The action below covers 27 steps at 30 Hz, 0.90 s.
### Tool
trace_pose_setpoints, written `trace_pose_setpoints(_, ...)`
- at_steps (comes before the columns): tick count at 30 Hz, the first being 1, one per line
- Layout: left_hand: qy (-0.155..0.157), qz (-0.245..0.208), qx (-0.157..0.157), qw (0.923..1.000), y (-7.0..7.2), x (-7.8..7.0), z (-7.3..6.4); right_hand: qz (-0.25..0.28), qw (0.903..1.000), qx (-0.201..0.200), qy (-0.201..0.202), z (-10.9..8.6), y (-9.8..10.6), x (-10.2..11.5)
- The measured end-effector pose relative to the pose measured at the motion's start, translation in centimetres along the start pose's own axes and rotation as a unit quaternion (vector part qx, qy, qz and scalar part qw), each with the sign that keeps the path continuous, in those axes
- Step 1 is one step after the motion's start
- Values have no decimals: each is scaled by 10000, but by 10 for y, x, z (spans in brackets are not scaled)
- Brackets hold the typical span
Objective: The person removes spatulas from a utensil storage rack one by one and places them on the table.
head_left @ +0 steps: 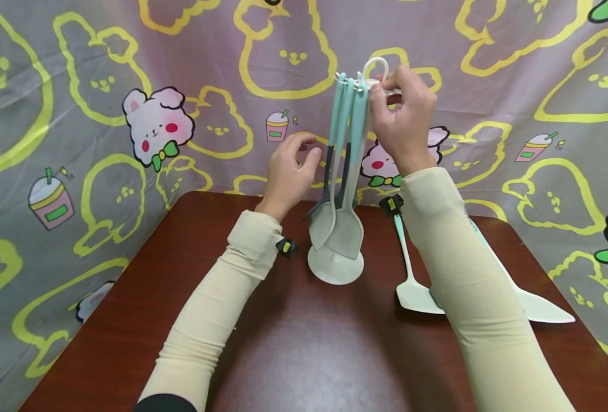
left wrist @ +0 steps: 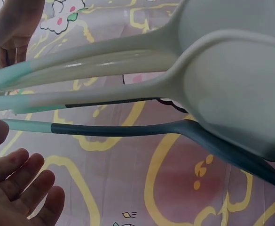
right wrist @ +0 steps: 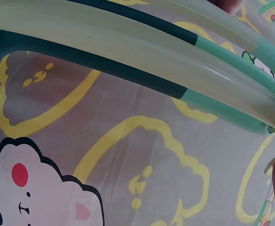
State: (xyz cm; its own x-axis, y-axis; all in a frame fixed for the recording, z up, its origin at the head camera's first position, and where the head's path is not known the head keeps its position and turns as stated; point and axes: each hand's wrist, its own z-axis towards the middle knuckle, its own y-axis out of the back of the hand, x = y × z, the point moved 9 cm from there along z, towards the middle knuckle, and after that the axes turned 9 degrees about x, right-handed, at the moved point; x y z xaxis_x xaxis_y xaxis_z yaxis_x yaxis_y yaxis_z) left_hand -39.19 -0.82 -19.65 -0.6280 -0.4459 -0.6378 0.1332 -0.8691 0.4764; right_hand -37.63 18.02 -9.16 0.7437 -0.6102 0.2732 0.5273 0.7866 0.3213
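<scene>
A white utensil stand with a round base [head_left: 335, 270] and a looped top [head_left: 378, 59] stands at the back of the table. Several mint-handled utensils hang from it, including a pale turner [head_left: 349, 236], a pale ladle-like piece [head_left: 320, 228] and a dark-shafted one [left wrist: 113, 130] whose kind I cannot tell. With thumb and fingers, my right hand [head_left: 407, 111] pinches a hook at the stand's top, just right of the handles. My left hand [head_left: 291, 171] is raised left of the hanging utensils, fingers loosely bent, holding nothing. In the left wrist view its fingertips [left wrist: 19, 183] are apart from the handles.
A pale turner [head_left: 414, 296] lies on the brown table [head_left: 304, 349] to the right. Beyond my right sleeve lies another long pale utensil [head_left: 543, 308], partly covered by the arm. A patterned curtain [head_left: 221, 68] encloses the table's back and sides.
</scene>
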Motion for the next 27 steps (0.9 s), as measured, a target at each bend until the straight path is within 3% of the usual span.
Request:
trace_pose_setpoints(9,70,134,108,9998,-8,5,10,137,9991,-5,-405,-1,0,-7)
trace_pose_setpoints(17,224,274,186,9992,-14,9,16,39,9992,-36,-407,0,2,-8)
trace_pose_setpoints(27,411,-72,377,9984,-27,12,27,52,9992,5,-407,0,2,-7)
